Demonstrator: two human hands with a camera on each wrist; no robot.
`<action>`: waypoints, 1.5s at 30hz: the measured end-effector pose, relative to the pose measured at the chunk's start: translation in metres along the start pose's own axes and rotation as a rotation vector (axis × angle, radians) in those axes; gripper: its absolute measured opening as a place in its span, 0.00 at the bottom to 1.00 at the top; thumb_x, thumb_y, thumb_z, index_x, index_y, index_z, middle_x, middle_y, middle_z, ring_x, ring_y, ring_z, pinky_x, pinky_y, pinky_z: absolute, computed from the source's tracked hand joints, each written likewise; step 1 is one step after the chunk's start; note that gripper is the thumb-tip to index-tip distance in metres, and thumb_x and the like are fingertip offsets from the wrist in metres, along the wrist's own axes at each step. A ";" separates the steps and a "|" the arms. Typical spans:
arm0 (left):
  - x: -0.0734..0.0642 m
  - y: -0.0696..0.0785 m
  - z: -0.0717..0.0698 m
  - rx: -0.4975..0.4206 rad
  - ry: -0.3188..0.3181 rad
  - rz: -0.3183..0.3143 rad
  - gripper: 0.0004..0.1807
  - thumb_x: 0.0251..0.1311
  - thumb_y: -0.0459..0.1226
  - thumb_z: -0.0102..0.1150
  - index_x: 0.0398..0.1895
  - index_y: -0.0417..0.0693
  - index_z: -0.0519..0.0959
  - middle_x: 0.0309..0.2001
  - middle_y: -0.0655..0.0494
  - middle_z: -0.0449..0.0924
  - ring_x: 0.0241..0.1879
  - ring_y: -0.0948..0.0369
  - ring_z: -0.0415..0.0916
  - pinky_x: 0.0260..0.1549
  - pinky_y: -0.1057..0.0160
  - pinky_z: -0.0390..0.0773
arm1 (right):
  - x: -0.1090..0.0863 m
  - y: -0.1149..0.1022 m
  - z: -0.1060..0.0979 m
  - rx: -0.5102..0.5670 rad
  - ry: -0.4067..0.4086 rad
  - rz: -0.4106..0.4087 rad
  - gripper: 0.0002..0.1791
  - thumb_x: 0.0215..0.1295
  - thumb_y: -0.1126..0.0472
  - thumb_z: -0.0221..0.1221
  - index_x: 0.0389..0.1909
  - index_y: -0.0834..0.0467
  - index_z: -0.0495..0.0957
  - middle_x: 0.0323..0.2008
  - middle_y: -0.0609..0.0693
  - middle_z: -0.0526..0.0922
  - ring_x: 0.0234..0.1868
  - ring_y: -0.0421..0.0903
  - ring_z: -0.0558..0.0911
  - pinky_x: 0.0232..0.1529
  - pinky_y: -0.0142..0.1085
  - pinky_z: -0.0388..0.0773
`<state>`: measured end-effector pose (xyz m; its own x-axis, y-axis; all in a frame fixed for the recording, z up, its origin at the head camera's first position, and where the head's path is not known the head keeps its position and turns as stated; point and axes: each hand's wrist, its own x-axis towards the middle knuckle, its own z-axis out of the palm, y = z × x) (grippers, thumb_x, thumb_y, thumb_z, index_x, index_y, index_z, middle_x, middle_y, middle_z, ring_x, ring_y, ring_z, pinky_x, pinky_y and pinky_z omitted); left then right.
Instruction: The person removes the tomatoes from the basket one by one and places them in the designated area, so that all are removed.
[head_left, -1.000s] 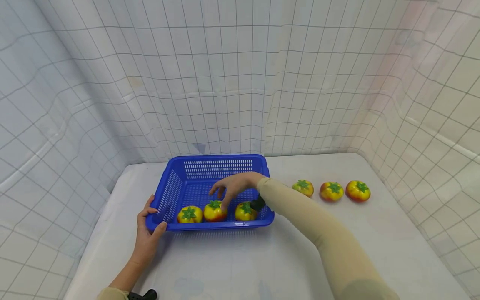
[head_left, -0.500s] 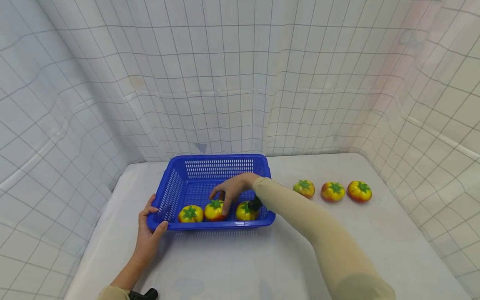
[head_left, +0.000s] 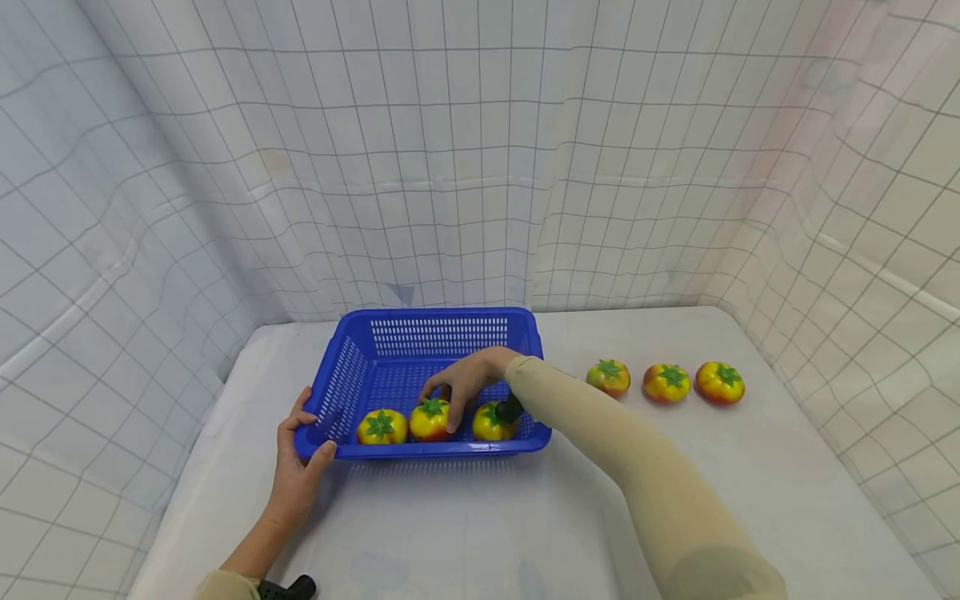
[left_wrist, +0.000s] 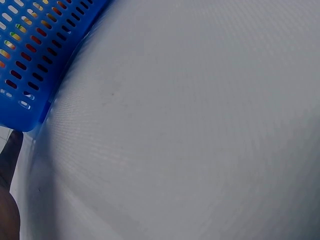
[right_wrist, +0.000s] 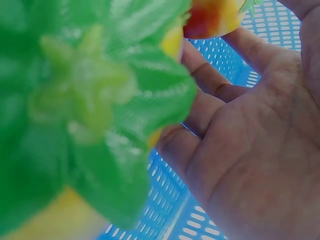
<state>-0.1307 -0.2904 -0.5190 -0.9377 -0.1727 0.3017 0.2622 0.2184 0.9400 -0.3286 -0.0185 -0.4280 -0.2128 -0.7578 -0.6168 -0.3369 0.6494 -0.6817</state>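
Observation:
My left hand (head_left: 296,475) grips the front left corner of a blue plastic basket (head_left: 438,450), thumb over the front rim and fingers along the left side. Inside, a row of 3 yellow-red fruits with green leafy caps lies along the front wall. My right hand (head_left: 468,379) reaches in from the right and holds the middle fruit (head_left: 429,422), thumb on its right side and fingers behind it. To its left is another fruit (head_left: 382,427). The right-hand fruit (head_left: 491,423) sits under my wrist, partly covered by the black wrist strap; its green cap (right_wrist: 85,85) fills the right wrist view.
On the white table (head_left: 585,500), right of the basket, 3 more such fruits stand in a row: a greener one (head_left: 608,378), a middle one (head_left: 666,383) and a redder one (head_left: 720,383). White grid-patterned cloth (head_left: 465,167) hangs behind and at both sides.
My right hand has lowered slightly and its thumb and fingers have closed in around the middle fruit. The left hand keeps its hold on the basket corner, and the basket stays in place.

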 end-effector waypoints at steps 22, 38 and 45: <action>0.000 0.001 0.001 -0.025 0.003 0.015 0.24 0.68 0.25 0.50 0.62 0.42 0.54 0.82 0.61 0.40 0.78 0.46 0.42 0.59 0.79 0.65 | 0.005 0.002 0.004 -0.043 0.005 -0.008 0.41 0.55 0.51 0.75 0.70 0.43 0.69 0.60 0.47 0.74 0.58 0.44 0.74 0.63 0.42 0.73; -0.001 0.000 0.000 0.008 0.006 0.010 0.24 0.69 0.26 0.50 0.62 0.44 0.54 0.83 0.61 0.40 0.78 0.48 0.42 0.59 0.79 0.64 | 0.002 0.004 0.002 -0.018 0.012 -0.027 0.38 0.54 0.50 0.75 0.67 0.40 0.72 0.60 0.45 0.75 0.59 0.45 0.73 0.64 0.44 0.72; -0.001 0.000 0.000 0.021 0.004 0.005 0.24 0.69 0.26 0.51 0.63 0.43 0.54 0.83 0.59 0.39 0.78 0.46 0.41 0.59 0.79 0.64 | -0.005 0.004 -0.001 0.015 0.014 -0.063 0.37 0.56 0.53 0.75 0.67 0.42 0.71 0.60 0.44 0.74 0.60 0.45 0.73 0.62 0.40 0.74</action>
<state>-0.1298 -0.2902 -0.5192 -0.9356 -0.1751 0.3067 0.2617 0.2395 0.9350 -0.3299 -0.0124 -0.4268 -0.2049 -0.7980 -0.5667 -0.3359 0.6012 -0.7251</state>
